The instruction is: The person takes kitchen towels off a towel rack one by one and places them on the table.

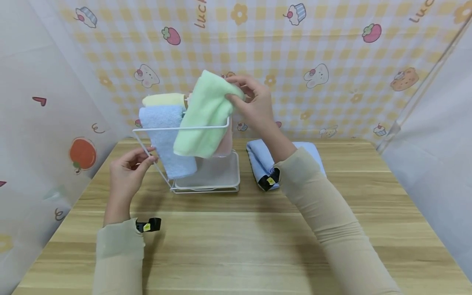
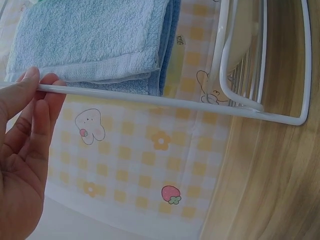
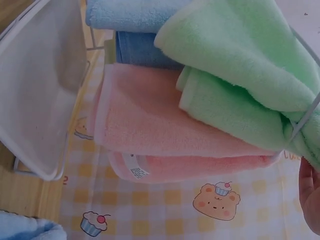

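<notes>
A white wire rack [image 1: 162, 175] stands on the table with towels draped over its upper bars. My left hand [image 1: 127, 172] pinches the rack's left upright between thumb and fingers, also seen in the left wrist view [image 2: 25, 150]. With thumb and fingers, my right hand [image 1: 258, 104] holds the upper right edge of a light green towel [image 1: 204, 116], which hangs over the front bar. Left of it hangs a blue towel [image 1: 166, 143]. Behind are a yellow towel [image 1: 164, 99] and a pink towel [image 3: 145, 110]; the green one partly hides the pink.
At the rack's base sits a white tray [image 1: 214, 172]. A folded blue towel [image 1: 258, 153] lies on the wooden table [image 1: 228, 246], right of the rack and partly behind my right forearm. A patterned cloth [image 1: 287, 53] hangs behind the table.
</notes>
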Available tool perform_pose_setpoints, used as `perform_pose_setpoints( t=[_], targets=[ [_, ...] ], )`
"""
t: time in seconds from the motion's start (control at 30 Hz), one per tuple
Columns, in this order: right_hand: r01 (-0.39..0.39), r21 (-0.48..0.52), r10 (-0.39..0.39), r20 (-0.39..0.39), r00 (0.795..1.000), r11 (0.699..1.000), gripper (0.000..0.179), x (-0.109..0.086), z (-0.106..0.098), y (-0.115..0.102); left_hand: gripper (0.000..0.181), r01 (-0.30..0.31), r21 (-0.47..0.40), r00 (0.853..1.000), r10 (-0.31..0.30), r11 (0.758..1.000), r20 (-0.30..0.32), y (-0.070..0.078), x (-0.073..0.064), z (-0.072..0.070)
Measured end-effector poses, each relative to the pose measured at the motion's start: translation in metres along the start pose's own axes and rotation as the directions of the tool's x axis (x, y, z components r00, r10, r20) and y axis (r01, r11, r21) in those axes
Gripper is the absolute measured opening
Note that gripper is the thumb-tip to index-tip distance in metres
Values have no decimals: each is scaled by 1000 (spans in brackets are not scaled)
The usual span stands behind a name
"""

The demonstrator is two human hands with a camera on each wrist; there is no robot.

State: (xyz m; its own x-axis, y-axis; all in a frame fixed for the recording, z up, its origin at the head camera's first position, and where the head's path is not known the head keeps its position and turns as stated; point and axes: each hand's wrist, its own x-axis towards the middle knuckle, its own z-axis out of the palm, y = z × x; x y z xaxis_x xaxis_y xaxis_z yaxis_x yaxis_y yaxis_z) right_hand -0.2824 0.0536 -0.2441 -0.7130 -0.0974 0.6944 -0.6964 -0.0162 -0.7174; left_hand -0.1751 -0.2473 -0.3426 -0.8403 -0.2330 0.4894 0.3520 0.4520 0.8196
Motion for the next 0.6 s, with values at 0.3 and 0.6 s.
perform_pose_setpoints(
  t=[0.3, 0.6],
  targets=[
    [41, 42, -39, -45, 998, 998, 29, -1, -6, 1, 20, -29, -13, 999, 29, 999, -15, 0, 0, 1],
    [48, 71, -38, -129, 991, 996, 31, -1, -12, 2, 17, -42, -25, 999, 41, 999, -18, -1, 0, 1]
  ],
)
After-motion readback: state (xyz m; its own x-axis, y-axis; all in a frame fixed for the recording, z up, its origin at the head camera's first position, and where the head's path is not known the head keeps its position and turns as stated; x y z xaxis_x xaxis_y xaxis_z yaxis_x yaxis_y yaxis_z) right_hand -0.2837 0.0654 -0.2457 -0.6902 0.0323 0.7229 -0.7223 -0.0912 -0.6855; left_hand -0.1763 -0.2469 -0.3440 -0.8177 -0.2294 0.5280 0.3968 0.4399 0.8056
